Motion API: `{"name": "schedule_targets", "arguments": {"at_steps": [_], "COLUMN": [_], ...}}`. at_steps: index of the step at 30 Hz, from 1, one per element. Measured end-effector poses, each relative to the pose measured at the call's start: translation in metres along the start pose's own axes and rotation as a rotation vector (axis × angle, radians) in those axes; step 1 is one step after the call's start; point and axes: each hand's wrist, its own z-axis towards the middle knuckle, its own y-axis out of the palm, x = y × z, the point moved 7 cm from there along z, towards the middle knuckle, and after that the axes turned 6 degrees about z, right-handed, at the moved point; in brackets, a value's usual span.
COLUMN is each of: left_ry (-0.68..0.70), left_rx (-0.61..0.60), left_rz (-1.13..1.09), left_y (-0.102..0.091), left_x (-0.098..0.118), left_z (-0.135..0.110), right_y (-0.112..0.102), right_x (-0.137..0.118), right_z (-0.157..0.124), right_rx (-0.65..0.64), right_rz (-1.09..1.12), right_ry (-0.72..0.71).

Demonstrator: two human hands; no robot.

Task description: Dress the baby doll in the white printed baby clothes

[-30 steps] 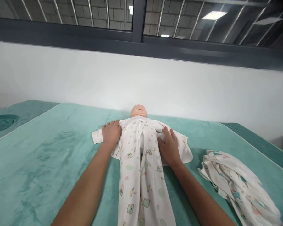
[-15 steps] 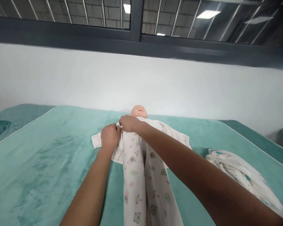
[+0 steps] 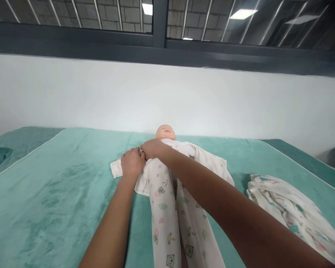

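Note:
A baby doll [image 3: 165, 131] lies on its back on a teal mat [image 3: 58, 186], dressed in a white printed sleepsuit [image 3: 167, 201] whose legs stretch toward me. My left hand [image 3: 132, 163] rests curled on the suit's left shoulder and sleeve. My right hand [image 3: 151, 147] has crossed over the doll's chest and pinches the suit's fabric near the left shoulder, touching my left hand. Both hands are closed on the cloth.
A crumpled white printed blanket [image 3: 293, 212] lies on the mat at the right. A white wall [image 3: 167, 100] with a dark window frame rises behind the mat. Darker green padding [image 3: 0, 152] borders the mat at the left and right.
My right hand left the doll's right side and crossed over to its left shoulder beside my left hand. Since half a second ago both hands have barely shifted.

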Motion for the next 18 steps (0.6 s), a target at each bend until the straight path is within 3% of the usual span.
{"name": "schedule_targets", "arguments": {"at_steps": [4, 12, 18], "left_ry": [-0.006, -0.029, -0.041], "left_rx": [0.002, 0.118, 0.122], "left_rz": [-0.006, -0.074, -0.072], "left_y": [-0.003, -0.016, -0.014], "left_x": [0.001, -0.003, -0.019], "left_z": [-0.001, -0.013, -0.027], "right_y": [-0.001, -0.026, -0.061], "right_x": [0.002, 0.014, 0.044], "right_z": [-0.003, -0.028, -0.06], "right_rx": [-0.026, -0.103, 0.011], "right_rz": [0.066, -0.087, -0.184], "right_ry": [0.006, -0.103, 0.088]}}
